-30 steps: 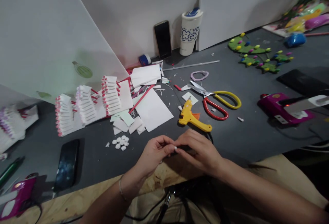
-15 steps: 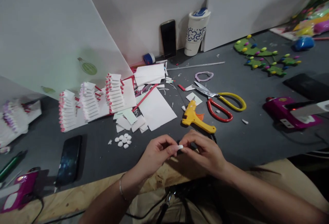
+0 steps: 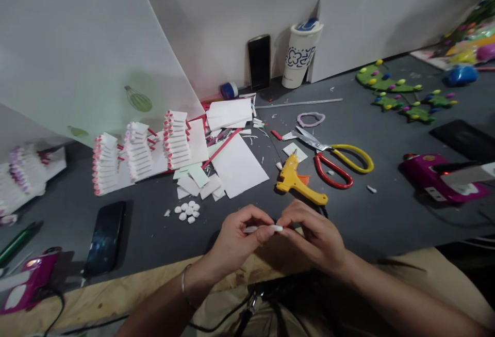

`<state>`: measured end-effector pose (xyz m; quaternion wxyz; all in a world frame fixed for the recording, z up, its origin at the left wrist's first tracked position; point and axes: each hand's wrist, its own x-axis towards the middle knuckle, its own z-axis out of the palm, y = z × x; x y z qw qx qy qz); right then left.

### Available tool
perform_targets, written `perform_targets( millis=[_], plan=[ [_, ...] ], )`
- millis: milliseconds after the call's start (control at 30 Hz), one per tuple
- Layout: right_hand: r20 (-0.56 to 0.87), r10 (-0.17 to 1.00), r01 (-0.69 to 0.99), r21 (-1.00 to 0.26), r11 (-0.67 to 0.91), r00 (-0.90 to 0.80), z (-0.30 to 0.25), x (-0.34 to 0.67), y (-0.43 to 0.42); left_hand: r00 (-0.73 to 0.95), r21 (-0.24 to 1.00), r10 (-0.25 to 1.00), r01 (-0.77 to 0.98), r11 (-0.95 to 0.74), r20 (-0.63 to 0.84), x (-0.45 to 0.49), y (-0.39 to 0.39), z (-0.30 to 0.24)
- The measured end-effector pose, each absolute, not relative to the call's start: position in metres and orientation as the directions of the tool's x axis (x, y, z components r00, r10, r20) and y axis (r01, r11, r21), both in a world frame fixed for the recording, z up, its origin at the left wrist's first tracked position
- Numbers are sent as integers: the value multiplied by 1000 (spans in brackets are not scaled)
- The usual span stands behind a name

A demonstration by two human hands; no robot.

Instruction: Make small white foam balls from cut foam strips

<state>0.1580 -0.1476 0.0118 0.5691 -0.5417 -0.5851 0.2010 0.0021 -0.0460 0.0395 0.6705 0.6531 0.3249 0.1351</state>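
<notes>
White foam strip (image 3: 263,228) pinched between left hand (image 3: 235,239) and right hand (image 3: 313,236), fingertips steadying it from both ends, yellow glue gun (image 3: 294,182) just beyond the right hand.

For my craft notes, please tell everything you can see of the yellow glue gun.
The glue gun is yellow, looks plastic, and lies flat on the grey table top. An orange piece shows at its side, and a black cord leaves its far end toward the right hand. No hand touches it.

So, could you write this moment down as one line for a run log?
left hand: pinches white strip | right hand: pinches same strip | nearby: glue gun, scissors
</notes>
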Motion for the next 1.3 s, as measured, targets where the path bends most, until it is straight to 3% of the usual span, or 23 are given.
perform_targets(
  millis=[167,333,600,900,1100,1300],
  plan=[
    [558,804,505,-764,401,205,14,159,-147,759,945,571,187,268,-312,2,-47,41],
    [543,816,447,-790,419,196,15,159,-148,761,915,525,227,334,-380,3,-47,44],
    [267,917,91,-964,251,297,5,148,-150,772,848,451,207,488,-448,6,-47,40],
    [82,943,-124,-984,128,324,-3,142,-147,747,860,491,213,463,-449,7,-47,39],
    [212,924,73,-977,199,318,-2,149,-148,710,769,452,196,609,-540,8,-45,33],
    [318,912,300,-924,237,260,4,159,-146,728,751,402,231,618,-555,9,-43,32]
  ],
)
